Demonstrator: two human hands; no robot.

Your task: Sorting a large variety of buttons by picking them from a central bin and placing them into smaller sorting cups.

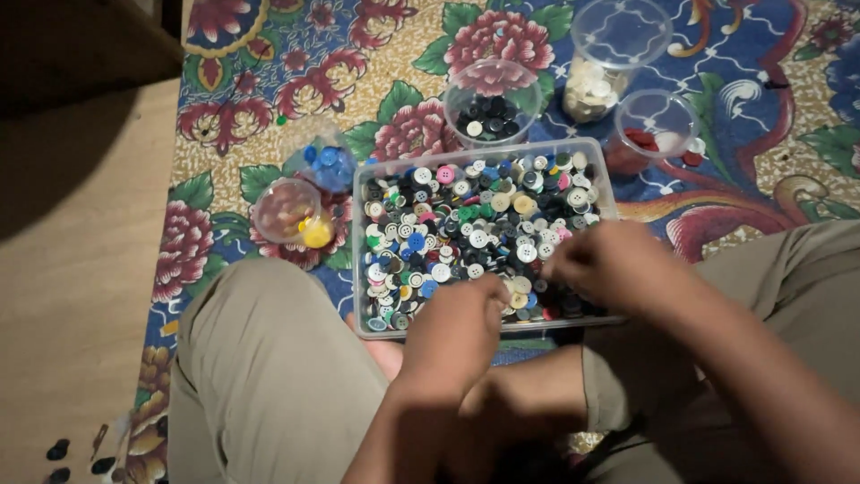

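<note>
A clear rectangular box point(358, 215) holds several mixed buttons in white, black, blue, green and pink. My left hand point(457, 327) hovers over its near edge with fingers curled down into the buttons. My right hand point(614, 264) rests over the box's near right corner, fingers bent together among the buttons; whether it pinches one is hidden. Both forearms reach in from the bottom of the view, above my crossed legs in khaki trousers point(269, 367).
Clear cups stand around the box: black buttons point(491, 116), cream buttons point(593, 90), red buttons point(647, 139), blue buttons point(327, 161), yellow and orange ones point(296, 215). A floral cloth point(269, 81) covers the floor. Bare wood floor point(72, 269) lies left, with loose dark buttons point(58, 448).
</note>
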